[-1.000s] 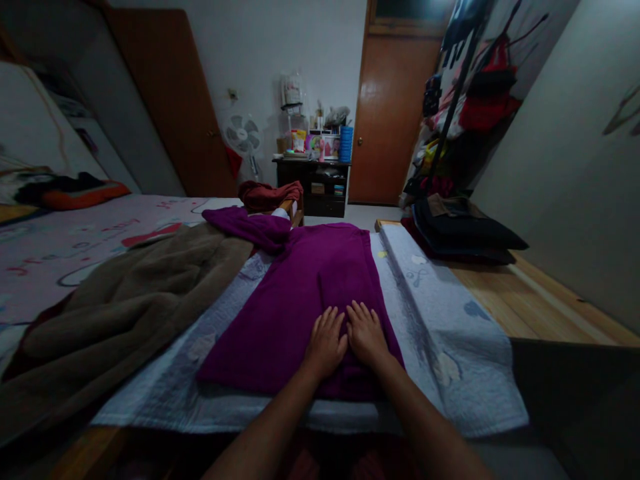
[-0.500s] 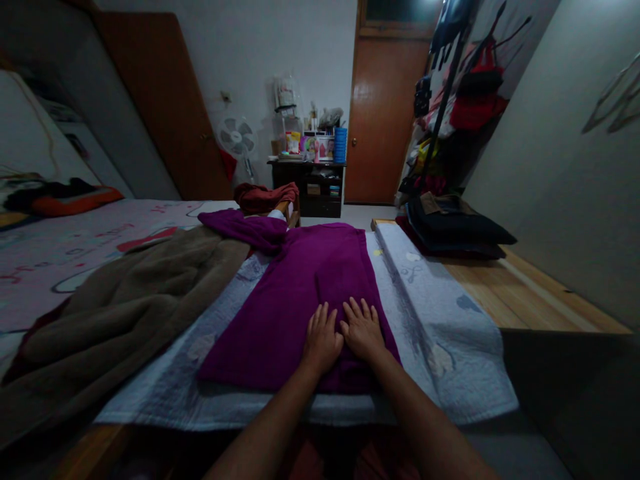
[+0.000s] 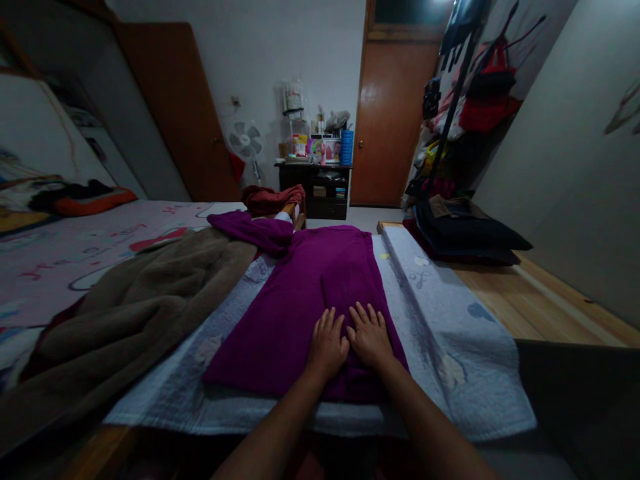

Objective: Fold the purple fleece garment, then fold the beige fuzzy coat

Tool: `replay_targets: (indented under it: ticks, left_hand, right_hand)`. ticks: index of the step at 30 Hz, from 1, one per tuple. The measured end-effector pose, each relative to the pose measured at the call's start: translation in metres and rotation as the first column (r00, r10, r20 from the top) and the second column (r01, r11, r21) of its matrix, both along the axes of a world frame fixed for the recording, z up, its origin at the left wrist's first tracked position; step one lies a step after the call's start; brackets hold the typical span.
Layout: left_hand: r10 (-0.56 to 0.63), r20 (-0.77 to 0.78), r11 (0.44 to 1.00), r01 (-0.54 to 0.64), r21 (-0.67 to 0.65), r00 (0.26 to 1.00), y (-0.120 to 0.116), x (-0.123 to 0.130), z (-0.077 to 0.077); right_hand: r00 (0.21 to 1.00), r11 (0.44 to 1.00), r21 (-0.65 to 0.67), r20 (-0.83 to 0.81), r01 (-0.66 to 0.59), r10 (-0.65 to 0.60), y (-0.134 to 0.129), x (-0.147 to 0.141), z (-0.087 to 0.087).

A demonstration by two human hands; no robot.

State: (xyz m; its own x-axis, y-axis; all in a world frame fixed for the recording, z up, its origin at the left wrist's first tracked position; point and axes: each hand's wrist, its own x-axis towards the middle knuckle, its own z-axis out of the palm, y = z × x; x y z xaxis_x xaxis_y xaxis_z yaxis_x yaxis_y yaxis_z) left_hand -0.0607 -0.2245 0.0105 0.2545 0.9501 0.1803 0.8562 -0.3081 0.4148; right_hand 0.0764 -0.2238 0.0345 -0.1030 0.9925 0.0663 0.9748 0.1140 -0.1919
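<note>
A purple long-sleeved top lies spread on a pale blue patterned cover. One sleeve is folded down over its right side, while the other stretches out to the far left. Both palms rest flat on the folded sleeve. My left hand presses near the middle of the top, fingers extended. Close beside it on the right, my right hand lies flat with its fingers spread. Neither hand grips the fabric. The far-left sleeve overlaps a brown fleecy garment.
Dark folded clothes are stacked on a wooden board at right. A reddish cloth sits beyond the purple top. To the left is a bed with a pink printed sheet. A fan and a black cabinet stand by the far wall.
The view has shifted slightly, so the whole scene sits a little further right. Both hands stay flat on the purple top in nearly the same place.
</note>
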Motion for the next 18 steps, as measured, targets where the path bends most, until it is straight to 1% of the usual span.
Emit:
replay_targets:
  ticks: [8,15,18]
  left_hand:
    - [0.005,0.019,1.0,-0.005,0.018,1.0,0.0011,-0.0006,-0.0047]
    - [-0.001,0.032,1.0,0.001,-0.004,1.0,0.0008,-0.0012,-0.0029]
    - [0.001,0.066,1.0,0.0,-0.011,0.998,-0.0003,-0.0009,-0.0024]
  right_hand:
    - [1.0,1.0,0.014,-0.009,0.003,-0.003,0.0006,0.0003,-0.0022]
    - [1.0,1.0,0.026,-0.018,0.007,-0.006,0.0009,0.0006,-0.0042]
    - [1.0,0.999,0.033,-0.014,0.004,-0.003,0.0009,0.0009,-0.005]
